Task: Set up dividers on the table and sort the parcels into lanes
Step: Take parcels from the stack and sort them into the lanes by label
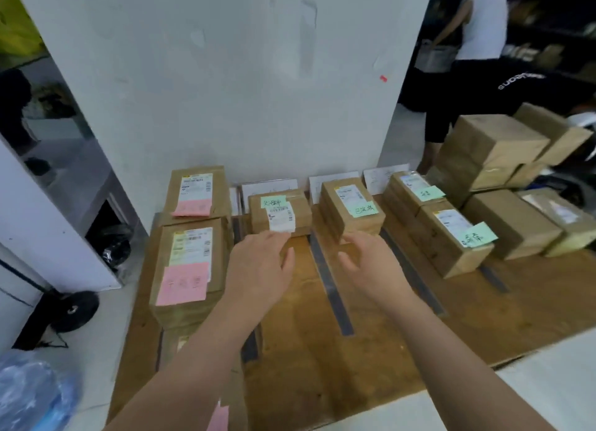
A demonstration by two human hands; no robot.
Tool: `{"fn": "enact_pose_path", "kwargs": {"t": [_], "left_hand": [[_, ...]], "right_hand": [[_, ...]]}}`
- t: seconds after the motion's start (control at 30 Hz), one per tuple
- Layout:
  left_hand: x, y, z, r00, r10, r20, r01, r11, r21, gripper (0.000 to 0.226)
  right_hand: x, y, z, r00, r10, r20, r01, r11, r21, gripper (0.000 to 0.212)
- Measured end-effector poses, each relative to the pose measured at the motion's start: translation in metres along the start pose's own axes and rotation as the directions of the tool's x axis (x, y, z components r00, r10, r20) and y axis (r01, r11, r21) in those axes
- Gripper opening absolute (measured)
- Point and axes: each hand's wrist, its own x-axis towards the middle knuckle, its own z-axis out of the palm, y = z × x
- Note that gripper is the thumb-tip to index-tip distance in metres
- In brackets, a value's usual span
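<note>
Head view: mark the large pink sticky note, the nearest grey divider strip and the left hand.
Large pink sticky note (182,284): head view, centre of paper.
Nearest grey divider strip (332,288): head view, mid-length.
Left hand (258,263): head view, back of hand.

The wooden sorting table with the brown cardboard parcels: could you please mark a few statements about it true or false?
1. The two brown cardboard parcels in the leftmost lane carry pink notes. True.
2. The left hand grips a parcel. False: it is open, at the near edge of the small parcel with a green note.
3. Dark tape strips mark lanes on the wooden table. True.
4. The right hand holds a green note. False: it is open and empty.
</note>
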Motion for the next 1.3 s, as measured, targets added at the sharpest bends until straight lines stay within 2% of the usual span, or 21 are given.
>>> {"fn": "enact_pose_path", "kwargs": {"t": [0.23,0.5,0.67,1.07,1.3], "left_hand": [[0.012,0.116,0.046,0.978,0.195,0.075,-0.196,0.980,0.011,0.039],[0.019,0.274,0.108,0.953,0.289,0.094,-0.290,0.957,-0.013,0.042],[0.028,0.355,0.146,0.946,0.301,0.123,-0.302,0.953,-0.010,0.043],[0.090,0.457,0.232,0.918,0.306,0.252,-0.287,0.952,-0.110,0.046],[0.153,0.495,0.285,0.916,0.230,0.328,-0.176,0.966,-0.187,0.049]], "right_hand": [[-0.028,0.108,-0.069,0.989,0.123,-0.088,-0.127,0.991,-0.043,0.042],[-0.059,0.241,-0.161,0.965,0.192,-0.177,-0.205,0.977,-0.064,0.034],[-0.069,0.322,-0.207,0.949,0.253,-0.191,-0.268,0.962,-0.059,0.038],[-0.017,0.445,-0.249,0.915,0.356,-0.190,-0.361,0.933,0.009,0.037],[0.041,0.503,-0.260,0.888,0.431,-0.159,-0.428,0.902,0.056,0.039]]}}
